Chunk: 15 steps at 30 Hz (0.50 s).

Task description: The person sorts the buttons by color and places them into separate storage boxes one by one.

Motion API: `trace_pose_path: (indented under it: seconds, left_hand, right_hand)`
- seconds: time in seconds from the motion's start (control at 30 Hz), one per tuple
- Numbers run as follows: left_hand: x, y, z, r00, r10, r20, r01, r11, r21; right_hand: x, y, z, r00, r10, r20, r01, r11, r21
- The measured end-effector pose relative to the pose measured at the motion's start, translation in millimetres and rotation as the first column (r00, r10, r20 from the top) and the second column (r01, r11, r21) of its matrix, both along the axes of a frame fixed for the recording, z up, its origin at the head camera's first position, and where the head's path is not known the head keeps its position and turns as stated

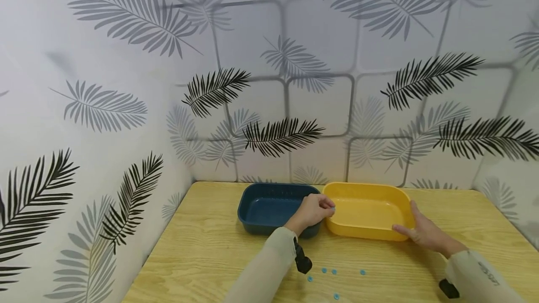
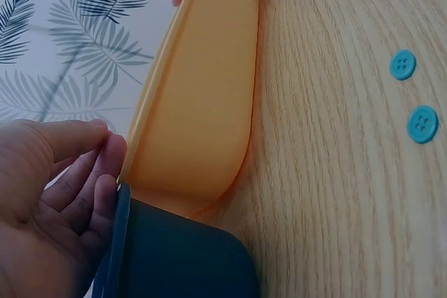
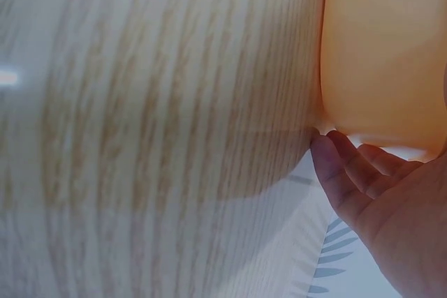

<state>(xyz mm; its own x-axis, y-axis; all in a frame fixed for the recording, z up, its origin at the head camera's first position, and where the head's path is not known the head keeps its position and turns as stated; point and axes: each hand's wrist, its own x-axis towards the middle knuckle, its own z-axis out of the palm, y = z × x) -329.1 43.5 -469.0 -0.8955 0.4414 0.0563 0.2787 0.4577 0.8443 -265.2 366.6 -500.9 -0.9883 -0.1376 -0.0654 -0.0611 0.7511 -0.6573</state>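
My left hand (image 1: 312, 209) pinches a small light-blue button (image 1: 333, 208) between thumb and fingertips, above where the two basins meet. In the left wrist view the fingers stand right at the basin rims and mostly hide the button. Below that hand is the dark blue basin (image 1: 248, 222). Beside it on the right stands the yellow basin (image 1: 358, 232), its inside bare where it shows. My right hand (image 1: 429, 233) rests against the yellow basin's right end, thumb and fingers spread around the corner and fairly straight.
Several light-blue buttons (image 1: 363, 272) lie scattered on the wooden table (image 1: 202, 247) in front of the basins. A wall (image 1: 261, 106) with a leaf pattern rises right behind the table's back edge. Both wrists carry a black camera (image 1: 302, 262).
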Motion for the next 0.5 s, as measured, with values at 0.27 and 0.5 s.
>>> trace_pose_path:
  seconds: [0.27, 0.5]
  left_hand:
    - [-5.8, 4.3, 3.5, 0.999, 0.019, 0.038, -0.020, 1.000, 0.003]
    - [-10.4, 10.0, 3.3, 0.995, 0.062, 0.073, -0.064, 0.998, 0.020]
  right_hand:
    - [-1.6, 0.9, -2.4, 1.000, -0.007, 0.007, 0.007, 1.000, 0.009]
    - [-0.6, 1.3, -2.5, 1.000, -0.014, 0.013, 0.014, 1.000, 0.011]
